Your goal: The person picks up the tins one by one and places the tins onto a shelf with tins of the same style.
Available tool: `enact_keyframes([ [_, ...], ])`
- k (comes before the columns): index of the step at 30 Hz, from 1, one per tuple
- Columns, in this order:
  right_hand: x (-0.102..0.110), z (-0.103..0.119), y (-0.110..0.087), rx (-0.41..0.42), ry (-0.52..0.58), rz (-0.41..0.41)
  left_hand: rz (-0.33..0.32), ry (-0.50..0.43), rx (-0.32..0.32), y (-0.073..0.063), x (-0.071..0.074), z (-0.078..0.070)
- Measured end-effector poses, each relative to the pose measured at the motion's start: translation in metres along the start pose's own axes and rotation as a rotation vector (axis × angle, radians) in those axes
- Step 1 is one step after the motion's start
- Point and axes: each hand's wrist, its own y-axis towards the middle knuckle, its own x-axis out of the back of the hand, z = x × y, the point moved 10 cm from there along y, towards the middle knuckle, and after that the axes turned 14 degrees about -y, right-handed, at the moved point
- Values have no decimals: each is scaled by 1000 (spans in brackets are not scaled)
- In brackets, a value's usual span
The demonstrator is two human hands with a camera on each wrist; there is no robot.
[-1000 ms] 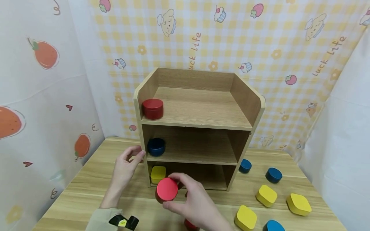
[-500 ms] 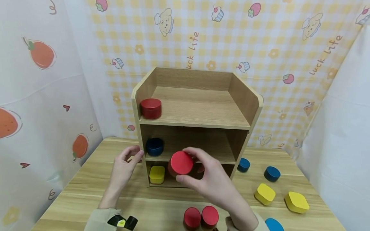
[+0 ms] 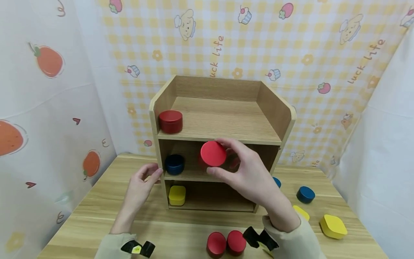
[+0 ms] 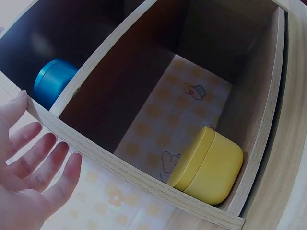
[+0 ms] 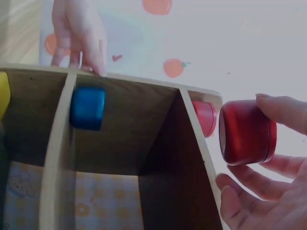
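My right hand (image 3: 249,172) pinches a round red tin (image 3: 213,153) between thumb and fingers, held in the air before the middle level of a wooden shelf (image 3: 223,138). My left hand (image 3: 140,187) touches the shelf's left side with its thumb, the fingers loosely bent, as the left wrist view also shows. At the left end of the top level stands another red tin (image 3: 170,122). Below it, a dark blue tin (image 3: 174,164) sits on the middle level. A yellow rounded-square tin (image 4: 208,167) occupies the bottom level's left corner.
Two red tins (image 3: 216,244) stand side by side on the table (image 3: 174,233) in front. To the right lie blue tins (image 3: 305,194) and yellow tins (image 3: 333,226), some partly hidden by my right arm. A patterned cloth (image 3: 207,43) hangs behind the shelf.
My right hand has lifted the red tin up and to the right, from low before the bottom level to the middle level. The left hand has stayed at the shelf's side.
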Motion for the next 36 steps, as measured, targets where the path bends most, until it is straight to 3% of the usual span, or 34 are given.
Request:
enact_keyframes([
  [12, 8, -5, 36, 44, -3, 20, 63, 24, 122, -1, -3, 14],
  [19, 12, -8, 59, 46, -51, -14, 62, 33, 121, 0, -2, 18],
  [28, -2, -22, 82, -44, -62, 89, 78, -18, 114, -1, -2, 21],
  [36, -7, -28, 93, -79, -68, 120, 78, -36, 114, -1, 0, 21],
])
